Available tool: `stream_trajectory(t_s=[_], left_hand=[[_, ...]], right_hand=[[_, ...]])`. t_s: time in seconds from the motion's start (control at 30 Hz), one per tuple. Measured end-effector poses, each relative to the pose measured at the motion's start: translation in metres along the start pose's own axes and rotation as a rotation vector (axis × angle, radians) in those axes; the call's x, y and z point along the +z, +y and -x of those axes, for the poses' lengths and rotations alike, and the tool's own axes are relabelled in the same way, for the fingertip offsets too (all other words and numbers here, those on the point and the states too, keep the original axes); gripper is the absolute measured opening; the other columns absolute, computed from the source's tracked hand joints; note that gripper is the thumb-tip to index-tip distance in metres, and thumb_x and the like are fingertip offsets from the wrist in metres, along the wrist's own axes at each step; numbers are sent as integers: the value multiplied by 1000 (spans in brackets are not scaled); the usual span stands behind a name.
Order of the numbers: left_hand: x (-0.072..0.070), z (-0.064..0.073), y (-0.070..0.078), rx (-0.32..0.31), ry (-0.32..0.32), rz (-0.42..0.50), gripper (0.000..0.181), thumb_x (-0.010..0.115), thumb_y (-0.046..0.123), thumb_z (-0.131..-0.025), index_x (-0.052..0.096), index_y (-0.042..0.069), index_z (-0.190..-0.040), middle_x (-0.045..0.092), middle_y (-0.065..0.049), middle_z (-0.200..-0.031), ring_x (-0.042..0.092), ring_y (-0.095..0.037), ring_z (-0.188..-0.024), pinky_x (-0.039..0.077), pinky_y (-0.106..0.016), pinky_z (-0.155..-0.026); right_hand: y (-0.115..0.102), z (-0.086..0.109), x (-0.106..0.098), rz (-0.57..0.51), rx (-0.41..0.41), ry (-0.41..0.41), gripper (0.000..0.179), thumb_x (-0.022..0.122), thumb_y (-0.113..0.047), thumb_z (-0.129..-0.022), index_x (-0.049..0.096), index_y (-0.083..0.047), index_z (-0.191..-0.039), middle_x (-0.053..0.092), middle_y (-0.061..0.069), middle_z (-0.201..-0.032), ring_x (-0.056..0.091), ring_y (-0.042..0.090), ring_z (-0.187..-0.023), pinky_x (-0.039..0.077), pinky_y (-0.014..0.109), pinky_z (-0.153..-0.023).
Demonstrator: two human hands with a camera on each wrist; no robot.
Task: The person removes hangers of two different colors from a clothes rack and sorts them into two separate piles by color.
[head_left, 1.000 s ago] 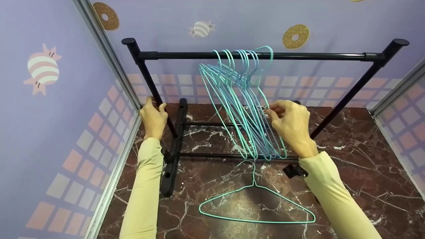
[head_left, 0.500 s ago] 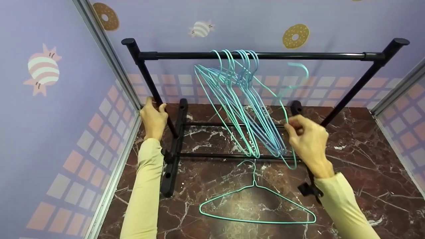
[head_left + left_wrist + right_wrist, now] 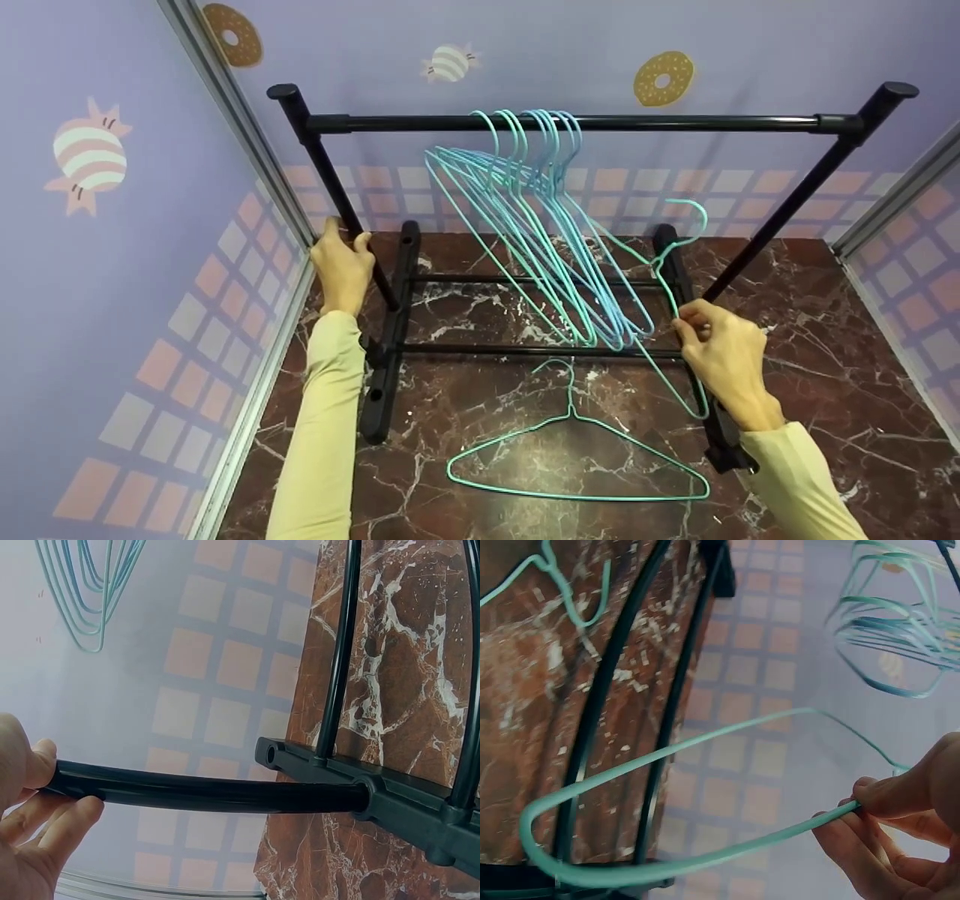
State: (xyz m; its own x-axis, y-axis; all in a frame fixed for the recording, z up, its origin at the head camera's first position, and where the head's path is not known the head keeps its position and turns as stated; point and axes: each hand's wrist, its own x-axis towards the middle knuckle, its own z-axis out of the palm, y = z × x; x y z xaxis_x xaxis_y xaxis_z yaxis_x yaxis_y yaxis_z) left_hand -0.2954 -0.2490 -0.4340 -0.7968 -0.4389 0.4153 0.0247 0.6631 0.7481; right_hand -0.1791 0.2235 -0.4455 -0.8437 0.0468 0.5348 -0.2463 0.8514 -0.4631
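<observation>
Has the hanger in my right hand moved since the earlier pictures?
Yes: in the head view, the held hanger has gone down and right, its hook now below the top bar.

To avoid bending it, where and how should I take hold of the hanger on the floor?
Probably pinch the floor hanger by its right shoulder, coming from above on the near side: it lies flat, its open triangle leaves room around the wire, and its hook end faces the rack.

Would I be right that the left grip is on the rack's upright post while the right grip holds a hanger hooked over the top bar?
Not quite: in the head view, the right grip holds a hanger entirely off the top bar; the left grip is on the upright post.
</observation>
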Motion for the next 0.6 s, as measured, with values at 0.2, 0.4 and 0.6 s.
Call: stream_trajectory(t_s=[0.2,0.4,0.6], left_hand=[[1,-1,-1,1,-1,5,26,71,9,-92,62,-4,-113,73,-27,-102,67,-49,-103,50,-54,-95],[1,-1,-2,-1,-5,1,27,71,10,-92,63,-3,-113,73,-27,-103,67,-49,-103,49,-54,-95],[1,-1,-1,6,-4,2,25,71,10,-92,63,-3,-112,74,-26,-102,66,-49,-103,48,-54,-97]], right_hand=[[13,14,1,25,-5,-65,4,76,-6,-81,74,-7,-84,77,8,-75,73,30,-63,48,56,-62],[19,24,2,36,6,-107,5,77,-5,-81,74,-9,-84,77,6,-76,73,28,-64,48,57,-63],[23,31,4,44,7,-152,7,77,-5,-82,75,-11,-82,76,2,-73,72,25,-64,49,57,-64]])
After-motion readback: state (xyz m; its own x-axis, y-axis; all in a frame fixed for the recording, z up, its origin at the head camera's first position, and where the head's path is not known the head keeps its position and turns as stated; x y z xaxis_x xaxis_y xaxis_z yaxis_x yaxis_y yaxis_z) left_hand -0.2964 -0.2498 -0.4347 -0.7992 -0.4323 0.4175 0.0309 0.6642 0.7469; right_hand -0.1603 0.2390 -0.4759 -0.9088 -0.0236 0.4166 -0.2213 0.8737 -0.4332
